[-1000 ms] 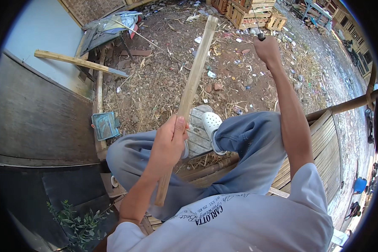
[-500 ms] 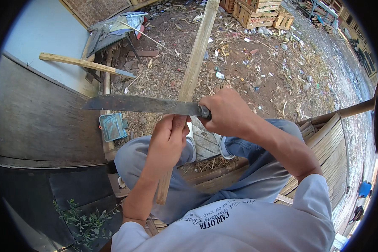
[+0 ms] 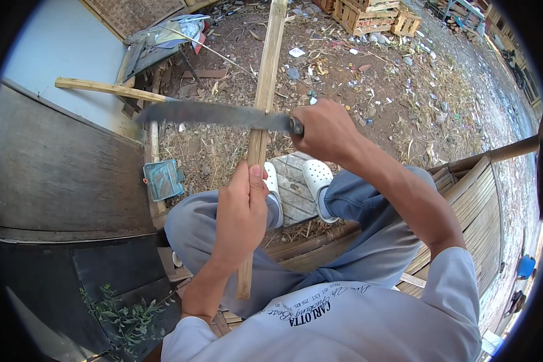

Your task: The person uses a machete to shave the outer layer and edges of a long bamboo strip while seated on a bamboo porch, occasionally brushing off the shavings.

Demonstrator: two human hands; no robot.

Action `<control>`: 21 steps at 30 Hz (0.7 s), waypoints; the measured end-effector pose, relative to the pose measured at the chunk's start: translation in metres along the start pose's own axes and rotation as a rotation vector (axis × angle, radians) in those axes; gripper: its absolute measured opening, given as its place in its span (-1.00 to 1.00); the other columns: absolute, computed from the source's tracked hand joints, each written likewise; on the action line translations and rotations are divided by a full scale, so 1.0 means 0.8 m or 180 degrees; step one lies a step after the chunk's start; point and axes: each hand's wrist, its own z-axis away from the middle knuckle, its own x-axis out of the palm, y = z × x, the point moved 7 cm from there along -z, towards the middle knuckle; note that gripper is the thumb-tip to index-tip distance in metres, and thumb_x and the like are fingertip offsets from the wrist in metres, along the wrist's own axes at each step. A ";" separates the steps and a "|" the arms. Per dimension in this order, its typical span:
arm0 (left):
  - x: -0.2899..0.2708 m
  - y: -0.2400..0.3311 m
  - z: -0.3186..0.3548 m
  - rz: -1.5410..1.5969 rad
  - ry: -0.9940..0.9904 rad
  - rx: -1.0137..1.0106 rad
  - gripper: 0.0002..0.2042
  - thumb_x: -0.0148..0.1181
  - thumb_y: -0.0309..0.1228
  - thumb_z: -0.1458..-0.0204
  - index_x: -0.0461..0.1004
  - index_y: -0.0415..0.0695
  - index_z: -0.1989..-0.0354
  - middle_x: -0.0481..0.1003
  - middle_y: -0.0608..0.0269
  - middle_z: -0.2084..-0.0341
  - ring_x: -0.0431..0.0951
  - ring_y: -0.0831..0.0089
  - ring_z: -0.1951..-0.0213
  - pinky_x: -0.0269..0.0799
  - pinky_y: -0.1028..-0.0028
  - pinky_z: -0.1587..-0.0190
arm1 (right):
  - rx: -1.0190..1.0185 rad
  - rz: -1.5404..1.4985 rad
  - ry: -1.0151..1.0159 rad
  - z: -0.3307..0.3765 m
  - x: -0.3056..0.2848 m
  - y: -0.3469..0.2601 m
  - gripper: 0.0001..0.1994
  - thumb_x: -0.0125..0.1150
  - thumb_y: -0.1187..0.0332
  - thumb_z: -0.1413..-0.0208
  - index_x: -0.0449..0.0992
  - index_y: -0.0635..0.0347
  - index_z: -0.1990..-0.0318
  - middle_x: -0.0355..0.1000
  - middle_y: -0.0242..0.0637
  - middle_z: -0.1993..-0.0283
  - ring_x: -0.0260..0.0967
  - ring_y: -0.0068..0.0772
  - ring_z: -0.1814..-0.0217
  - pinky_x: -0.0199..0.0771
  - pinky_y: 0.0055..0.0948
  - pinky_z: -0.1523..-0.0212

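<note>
the left hand, between seven and eight o'clock from the middle of the view, has its fingers closed around a long wooden strip, the thumb lying along the wood. the strip runs from twelve o'clock at the upper edge down past the grip, its near end pointing a little past six, over the person's lap. the right hand, between one and two o'clock, has its fingers curled tight around the dark handle of a big knife, no gap showing in the grip. the blade, slightly blurred, points to nine o'clock and crosses the strip just on the twelve o'clock side of the left hand; whether the edge bites into the wood cannot be told. near the middle, white clogs rest by a slatted wooden board. a blue basket lies at nine o'clock, another wooden bar at ten, wooden crates at one, a bamboo panel between three and four, and a leafy plant between seven and eight, near the rim.
</note>
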 end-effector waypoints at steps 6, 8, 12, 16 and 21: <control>-0.004 -0.012 -0.002 0.0208 -0.0106 -0.0123 -0.65 -0.21 -0.15 -0.31 0.29 -0.20 0.36 0.19 0.46 0.70 0.15 0.75 0.71 0.08 0.66 0.69 | 0.0440 0.0069 0.0244 -0.039 -0.030 0.051 -0.85 0.13 0.37 0.18 0.45 0.21 0.67 0.34 -0.10 0.72 0.32 -0.08 0.68 0.32 -0.13 0.54; -0.005 -0.015 -0.004 0.0474 -0.0254 -0.0284 -0.65 -0.21 -0.15 -0.31 0.28 -0.19 0.36 0.19 0.46 0.70 0.14 0.76 0.72 0.06 0.67 0.70 | 0.0461 -0.0132 0.0447 -0.040 -0.048 0.058 -0.83 0.12 0.38 0.16 0.45 0.24 0.67 0.33 -0.12 0.74 0.29 -0.16 0.71 0.30 -0.16 0.56; -0.001 -0.023 -0.005 0.0384 -0.0233 -0.0274 -0.63 -0.22 -0.22 -0.31 0.32 -0.26 0.41 0.29 0.28 0.72 0.25 0.56 0.65 0.22 0.47 0.56 | -0.0319 -0.0117 -0.0377 0.006 0.006 -0.019 -0.92 0.17 0.35 0.24 0.47 0.12 0.61 0.39 -0.16 0.67 0.40 -0.06 0.57 0.37 -0.17 0.50; -0.005 -0.017 0.009 0.0158 -0.0169 -0.0181 -0.66 -0.23 -0.25 -0.31 0.32 -0.26 0.38 0.29 0.24 0.70 0.26 0.56 0.64 0.21 0.46 0.56 | 0.0033 -0.0024 -0.0339 -0.003 -0.003 -0.001 -0.94 0.14 0.39 0.26 0.46 0.14 0.62 0.36 -0.12 0.70 0.37 -0.05 0.60 0.38 -0.15 0.48; 0.017 -0.029 0.012 0.0471 -0.0563 -0.0329 -0.66 -0.24 -0.17 -0.31 0.27 -0.19 0.36 0.18 0.46 0.70 0.15 0.75 0.72 0.08 0.67 0.70 | 0.0578 -0.0235 0.0204 -0.019 -0.032 0.077 -0.92 0.11 0.42 0.20 0.47 0.18 0.62 0.40 -0.10 0.66 0.34 -0.07 0.63 0.36 -0.17 0.50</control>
